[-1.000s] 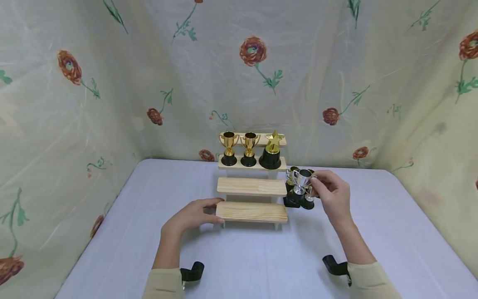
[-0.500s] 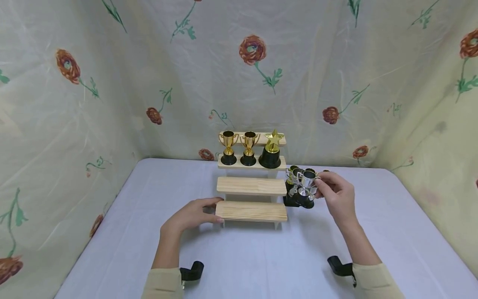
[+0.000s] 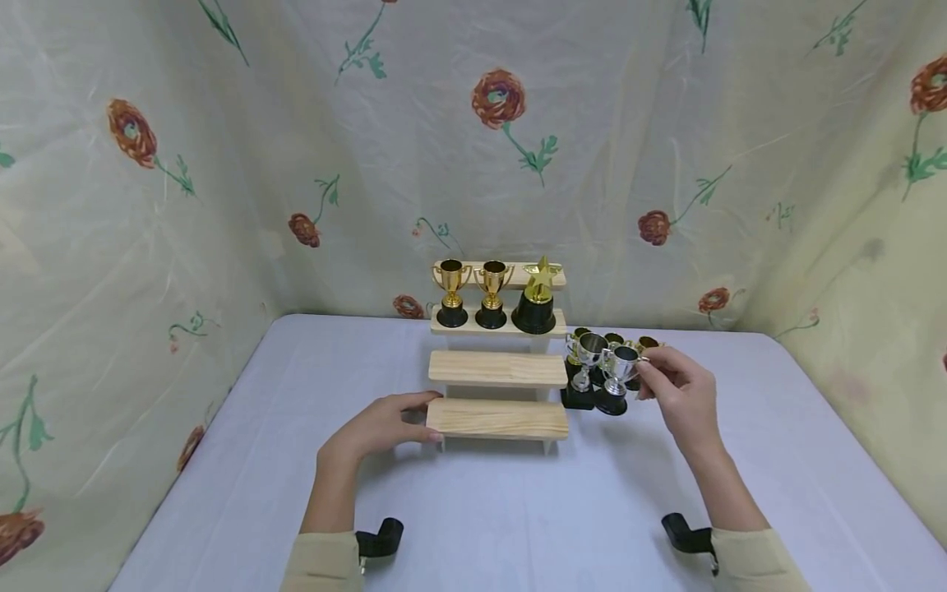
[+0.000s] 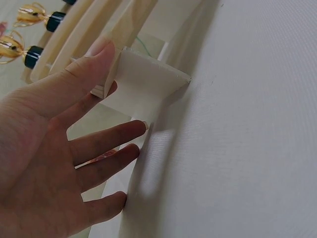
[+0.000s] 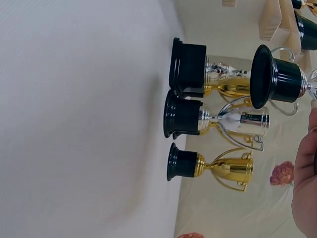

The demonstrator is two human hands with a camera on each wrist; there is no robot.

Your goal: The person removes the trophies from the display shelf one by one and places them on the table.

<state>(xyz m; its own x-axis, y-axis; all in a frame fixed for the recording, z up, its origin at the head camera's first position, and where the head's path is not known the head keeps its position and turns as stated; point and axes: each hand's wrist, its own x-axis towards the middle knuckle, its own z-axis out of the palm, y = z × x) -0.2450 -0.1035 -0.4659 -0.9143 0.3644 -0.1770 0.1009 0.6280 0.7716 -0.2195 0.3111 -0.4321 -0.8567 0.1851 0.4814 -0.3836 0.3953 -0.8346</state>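
Observation:
My right hand (image 3: 682, 396) pinches a small silver trophy cup (image 3: 620, 367) by its side handle. In the right wrist view this trophy (image 5: 286, 80) hangs above the table, its black base toward the camera, and part of the right hand (image 5: 304, 173) shows at the edge. Other trophies stand just behind it, including another silver cup (image 3: 589, 349) and a gold cup (image 5: 232, 169). My left hand (image 3: 380, 423) holds the left end of the wooden tiered shelf (image 3: 497, 418). In the left wrist view, the left thumb (image 4: 89, 67) lies along the board's end while the other fingers spread.
Two gold cups (image 3: 451, 284) (image 3: 493, 284) and a gold star trophy (image 3: 538, 304) stand on an upper tier. A white cloth covers the table (image 3: 473, 518). A floral curtain (image 3: 592, 148) surrounds its back and sides.
My right hand has moved right with the silver trophy, uncovering the other silver cup behind. The left hand stays at the shelf's end.

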